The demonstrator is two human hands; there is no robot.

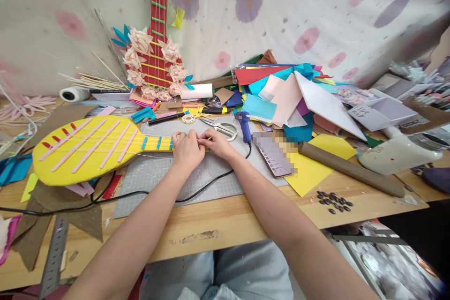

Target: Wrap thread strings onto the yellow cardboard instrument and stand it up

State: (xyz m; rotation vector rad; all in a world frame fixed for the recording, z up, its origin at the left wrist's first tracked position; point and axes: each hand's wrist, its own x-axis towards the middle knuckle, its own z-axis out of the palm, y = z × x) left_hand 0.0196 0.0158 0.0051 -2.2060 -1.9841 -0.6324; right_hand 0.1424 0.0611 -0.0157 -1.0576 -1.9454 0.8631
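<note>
A yellow paper guitar (87,150) lies flat on the grey cutting mat (197,178), its body to the left and its neck with blue frets pointing right. My left hand (187,149) rests closed on the neck's right end. My right hand (215,142) meets it there, fingers pinched together at the same spot. What the fingertips pinch is too small to name. Thin strings run along the neck toward both hands.
Scissors (222,127), a blue glue gun (244,125) with a black cord (140,193), a phone (273,155), a cardboard tube (351,168) and a heap of coloured paper (291,98) lie behind and right. A red guitar (157,33) with paper flowers leans on the wall. Dark seeds (332,200) sit near the edge.
</note>
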